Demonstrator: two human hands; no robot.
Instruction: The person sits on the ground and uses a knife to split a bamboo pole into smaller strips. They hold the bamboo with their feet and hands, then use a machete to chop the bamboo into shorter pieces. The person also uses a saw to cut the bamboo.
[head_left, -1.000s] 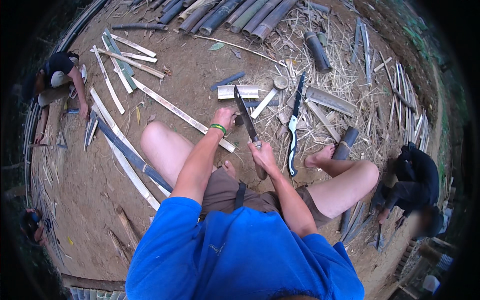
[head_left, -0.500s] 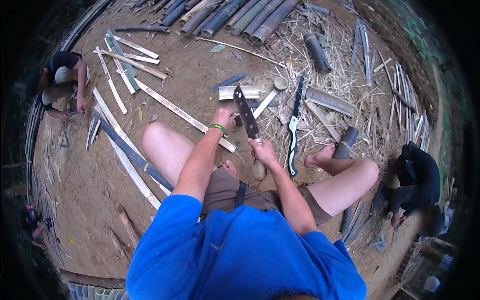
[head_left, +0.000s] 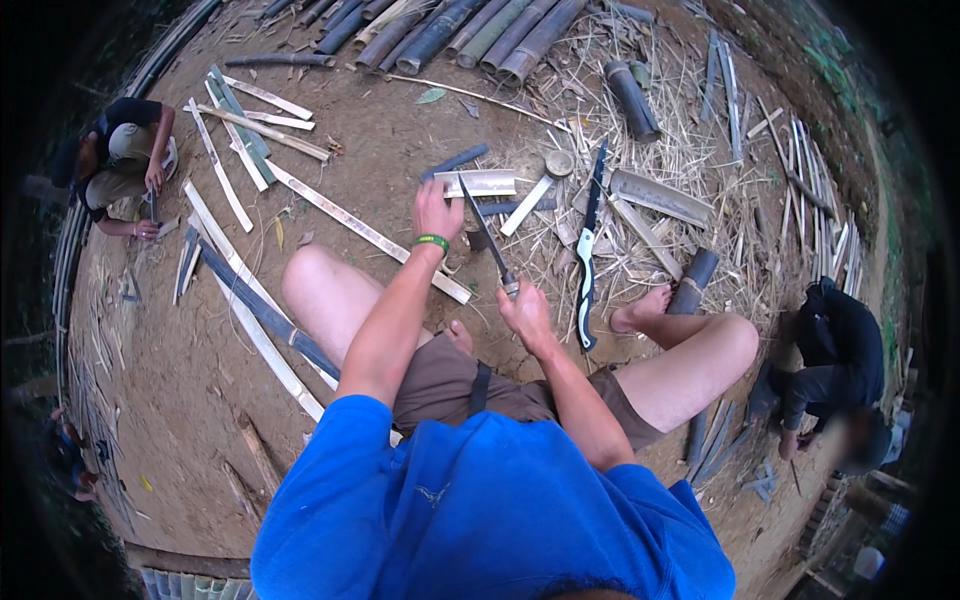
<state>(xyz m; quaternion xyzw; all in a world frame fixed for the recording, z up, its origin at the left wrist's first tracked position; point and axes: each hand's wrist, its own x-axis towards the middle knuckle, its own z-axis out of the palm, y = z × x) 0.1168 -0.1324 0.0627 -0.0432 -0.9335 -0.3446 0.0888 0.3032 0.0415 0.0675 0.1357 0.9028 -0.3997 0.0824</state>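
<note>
My right hand (head_left: pixel 527 310) is closed round the handle of a machete (head_left: pixel 485 230), whose blade points up and to the left, seen nearly edge-on. My left hand (head_left: pixel 438 212), with a green band at the wrist, reaches forward with fingers stretched out. Its fingertips are at the left end of a short split bamboo piece (head_left: pixel 487 183), pale inside; whether they touch it I cannot tell. A dark short block (head_left: pixel 480 240) stands on the ground just behind the blade. Beyond it lie a pale bamboo strip (head_left: pixel 527 206) and a round bamboo end (head_left: pixel 559 164).
A folding saw (head_left: pixel 588 250) with a white and black handle lies to the right among shavings. Long split bamboo strips (head_left: pixel 365 228) lie to the left, bamboo poles (head_left: pixel 440 32) at the far side. One person (head_left: pixel 125 165) crouches at left, another (head_left: pixel 835 340) at right.
My left hand has moved forward from the dark block to the split bamboo piece. The machete blade has turned from showing its flat side to nearly edge-on, in my right hand.
</note>
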